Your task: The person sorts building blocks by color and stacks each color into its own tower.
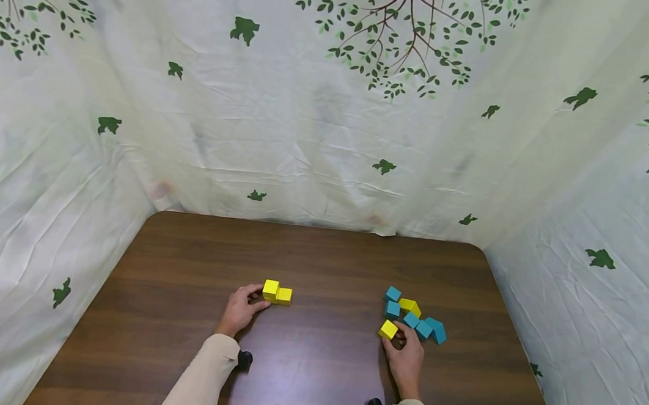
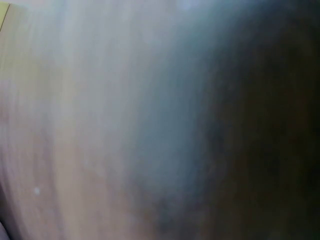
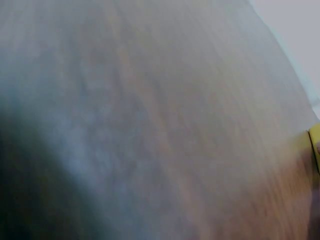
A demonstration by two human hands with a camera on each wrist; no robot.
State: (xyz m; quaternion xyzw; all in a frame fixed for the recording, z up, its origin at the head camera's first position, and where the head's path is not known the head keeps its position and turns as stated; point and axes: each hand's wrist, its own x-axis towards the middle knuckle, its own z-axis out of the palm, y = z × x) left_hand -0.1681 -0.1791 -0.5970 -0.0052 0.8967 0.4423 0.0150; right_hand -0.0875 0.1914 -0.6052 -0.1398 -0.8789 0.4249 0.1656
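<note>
In the head view, two yellow blocks stand side by side at the left: a taller-looking yellow cube (image 1: 271, 289) and a second yellow cube (image 1: 284, 296) against its right side. My left hand (image 1: 237, 312) grips the nearer-left cube from its left, index finger behind and thumb in front. At the right, my right hand (image 1: 406, 361) pinches another yellow cube (image 1: 387, 329) between thumb and fingers. Just beyond that hand lie several blue blocks (image 1: 392, 310) and a yellow block (image 1: 409, 306). Only slivers of yellow show at the edges of both wrist views.
The brown wooden table (image 1: 321, 263) spreads under both hands, bare between the two block groups. A pale cloth (image 1: 317, 129) with printed leaves hangs behind and along both sides. Dark wrist cameras (image 1: 245, 361) sit on the sleeves. Both wrist views show mostly blurred tabletop.
</note>
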